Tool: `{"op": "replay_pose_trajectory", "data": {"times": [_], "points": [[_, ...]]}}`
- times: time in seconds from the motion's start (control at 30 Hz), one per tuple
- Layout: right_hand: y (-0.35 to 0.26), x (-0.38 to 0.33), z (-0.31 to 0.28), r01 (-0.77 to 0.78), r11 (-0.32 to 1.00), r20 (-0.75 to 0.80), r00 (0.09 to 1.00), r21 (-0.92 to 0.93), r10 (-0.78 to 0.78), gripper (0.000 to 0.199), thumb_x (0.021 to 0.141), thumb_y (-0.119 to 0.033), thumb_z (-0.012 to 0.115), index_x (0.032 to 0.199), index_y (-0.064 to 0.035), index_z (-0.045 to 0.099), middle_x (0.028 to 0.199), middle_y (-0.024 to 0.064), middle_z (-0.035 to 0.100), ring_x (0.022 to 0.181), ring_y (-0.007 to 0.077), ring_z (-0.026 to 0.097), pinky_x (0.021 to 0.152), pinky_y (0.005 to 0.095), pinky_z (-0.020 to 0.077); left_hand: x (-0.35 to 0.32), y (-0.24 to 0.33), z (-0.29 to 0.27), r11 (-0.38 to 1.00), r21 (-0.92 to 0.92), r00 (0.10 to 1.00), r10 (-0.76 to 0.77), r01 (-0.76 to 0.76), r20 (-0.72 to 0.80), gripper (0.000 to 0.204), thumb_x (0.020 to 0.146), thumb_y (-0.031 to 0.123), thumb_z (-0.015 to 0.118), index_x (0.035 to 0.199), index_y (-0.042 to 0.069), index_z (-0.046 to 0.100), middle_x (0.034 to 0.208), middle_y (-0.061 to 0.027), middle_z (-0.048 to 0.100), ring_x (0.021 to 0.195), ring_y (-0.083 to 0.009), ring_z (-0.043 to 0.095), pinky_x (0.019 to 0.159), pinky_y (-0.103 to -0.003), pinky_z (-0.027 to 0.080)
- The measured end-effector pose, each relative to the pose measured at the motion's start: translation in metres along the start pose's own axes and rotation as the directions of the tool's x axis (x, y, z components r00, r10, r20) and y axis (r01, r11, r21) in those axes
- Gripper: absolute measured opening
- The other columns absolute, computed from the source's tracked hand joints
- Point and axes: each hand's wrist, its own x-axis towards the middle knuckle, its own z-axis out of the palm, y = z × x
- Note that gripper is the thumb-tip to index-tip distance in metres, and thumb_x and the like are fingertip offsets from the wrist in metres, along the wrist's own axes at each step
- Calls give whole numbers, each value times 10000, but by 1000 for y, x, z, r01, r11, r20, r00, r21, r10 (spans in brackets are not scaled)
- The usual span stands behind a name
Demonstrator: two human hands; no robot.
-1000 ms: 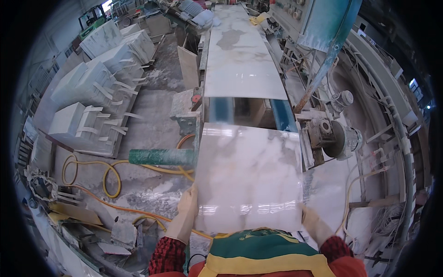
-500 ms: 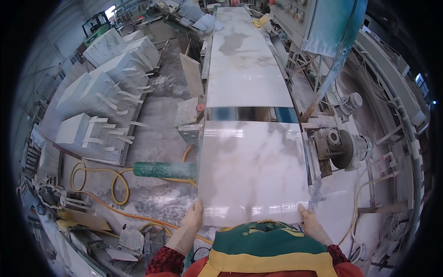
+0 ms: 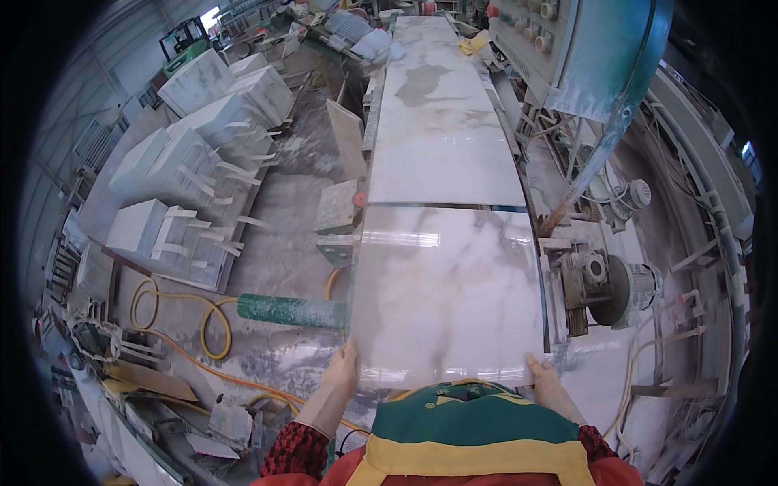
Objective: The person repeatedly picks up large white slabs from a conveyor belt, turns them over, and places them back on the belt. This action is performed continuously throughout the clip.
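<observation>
Marble slab (image 3: 447, 292) lies ahead, both hands gripping corners.

Single view: head-worn fisheye, left of a side-by-side pair, looking steeply down and forward from above the person's chest; picture upright, unmirrored, straight edges bowing toward a dark round rim. Nearest to the lens are the left hand (image 3: 342, 366) and right hand (image 3: 545, 374), entering from the lower edge at the near edge of a marble slab (image 3: 447, 292). Beyond the hands a longer slab (image 3: 442, 121) recedes to the top; floor (image 3: 275, 235) lies left of the hands, machinery (image 3: 612, 283) right.
</observation>
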Motion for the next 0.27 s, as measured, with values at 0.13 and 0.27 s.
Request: {"op": "replay_pose_trajectory", "data": {"times": [0.13,0.27], "points": [[-4,12,-4,-12,1000,29,999,-26,13,726,1001,-523,782,1389,59,587,1181,144,736,1031,245,703,834,408,584,0,12,-1,999,-39,1000,-10,10,2,858,1059,789,325,1652,198,513,1612,-200,588,1489,-444,532,1253,-481,378],[-6,21,-7,-27,999,40,999,-18,28,707,1007,-530,770,1428,4,578,1191,139,737,1051,261,697,868,422,582,5,14,4,999,-46,1000,-12,10,-28,874,1054,796,360,1658,183,511,1608,-238,582,1497,-406,541,1264,-473,366]]}}
